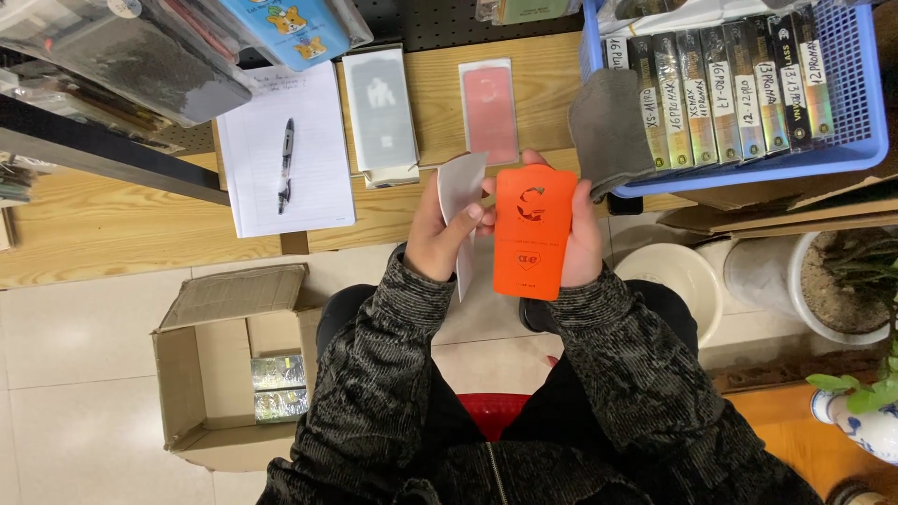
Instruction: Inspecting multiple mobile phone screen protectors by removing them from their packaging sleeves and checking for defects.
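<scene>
Head view, looking down past the person's dark sleeves. The right hand (585,245) is closed around an orange packet (534,232), fingers wrapped behind its right edge and fingertips showing above its top; the packet stands upright, its printed face to the camera. The left hand (438,236) is closed on a white sheet (462,201), the thumb pressed on its face, just left of the packet and touching its edge. Both things are held in the air above the near edge of the table (112,224), over the person's lap. On the table behind lie a paper pad (313,140) with a pen (286,164) on it, a grey packet (381,112) and a pink sheet (488,110). At right, a blue basket (856,140) holds a row of upright boxes; a grey cloth (608,131) hangs over its corner. An open carton (187,374) stands on the floor at left.
</scene>
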